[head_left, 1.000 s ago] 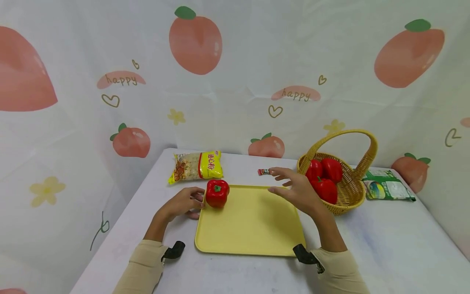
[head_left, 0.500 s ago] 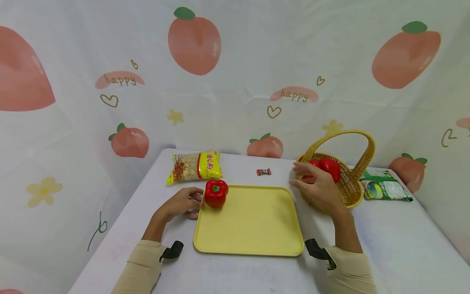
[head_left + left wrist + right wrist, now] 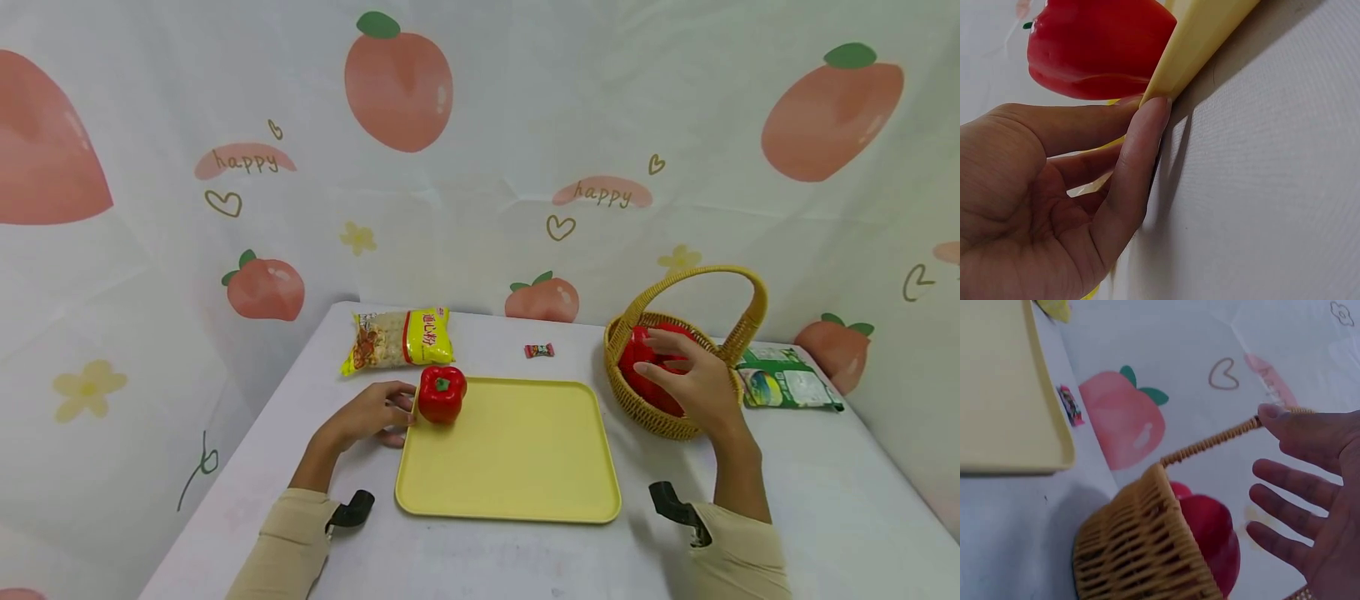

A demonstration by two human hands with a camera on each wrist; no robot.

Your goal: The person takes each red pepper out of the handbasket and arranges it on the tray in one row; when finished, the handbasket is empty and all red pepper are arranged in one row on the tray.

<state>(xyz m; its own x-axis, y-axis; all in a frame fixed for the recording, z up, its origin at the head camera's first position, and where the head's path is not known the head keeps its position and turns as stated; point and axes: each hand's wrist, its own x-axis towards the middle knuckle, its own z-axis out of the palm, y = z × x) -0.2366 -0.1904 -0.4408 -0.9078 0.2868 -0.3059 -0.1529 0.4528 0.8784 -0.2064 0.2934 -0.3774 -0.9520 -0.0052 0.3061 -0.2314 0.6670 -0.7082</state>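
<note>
My left hand [image 3: 372, 414] is at the left edge of a yellow tray [image 3: 517, 458]. In the left wrist view the thumb and a finger pinch the tray's rim. A red bell pepper [image 3: 442, 395] with a green stem stands in the tray's far left corner, close to that hand. My right hand [image 3: 699, 385] hovers over a wicker basket [image 3: 637, 408], its fingers spread and holding nothing. Several red bell peppers [image 3: 1210, 534] lie inside the basket, partly hidden behind the hand in the head view.
A yellow bag of pasta [image 3: 397, 339] lies behind the tray on the left. A small wrapped candy [image 3: 538, 350] sits beyond the tray. Right of the basket is a green packet [image 3: 789, 379]. The basket's tall handle [image 3: 697, 271] arches above it. A printed curtain hangs behind.
My right hand has moved right, from above the tray's far right corner to over the basket. The left hand and the pepper on the tray have stayed put.
</note>
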